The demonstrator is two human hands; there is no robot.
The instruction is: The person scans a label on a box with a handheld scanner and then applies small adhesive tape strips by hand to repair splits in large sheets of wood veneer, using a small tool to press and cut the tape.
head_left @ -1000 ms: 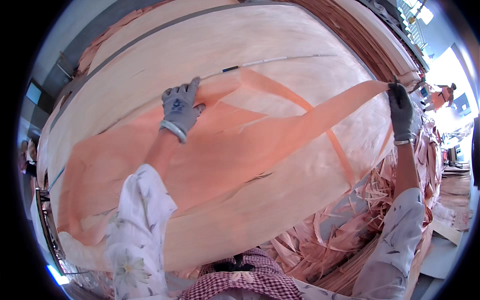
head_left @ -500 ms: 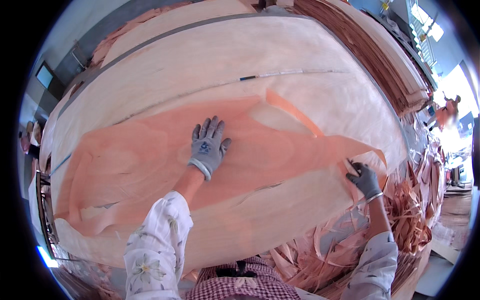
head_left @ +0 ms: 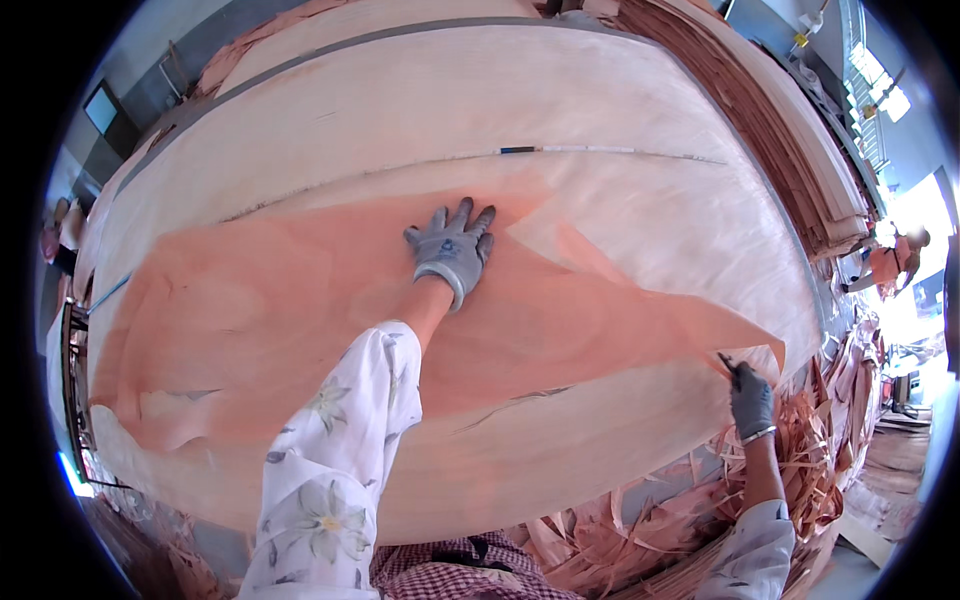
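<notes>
A thin, orange-pink sheet of wood veneer (head_left: 330, 330) lies across a large pale wood sheet (head_left: 620, 440). It has an uneven outline and narrows toward the right, where a corner curls up. My left hand (head_left: 452, 250), in a grey glove, presses flat on its upper middle with the fingers spread. At the narrow right end my right hand (head_left: 752, 398), also gloved, is closed beside the veneer's lower edge. Something dark and pointed sticks out from its fingers, too small to name. A split (head_left: 540, 393) runs along the pale sheet below the veneer.
Torn veneer scraps (head_left: 800, 450) heap along the near and right edges. A tall stack of veneer sheets (head_left: 770, 130) stands at the far right. A thin marked strip (head_left: 560, 150) lies across the pale sheet. Beyond, at the right, another person (head_left: 893, 262) is bending.
My left hand has slid farther away and right over the veneer. My right hand has moved right and nearer to me. The loose strip beside its fingers no longer shows; the raised upper flap lies lower.
</notes>
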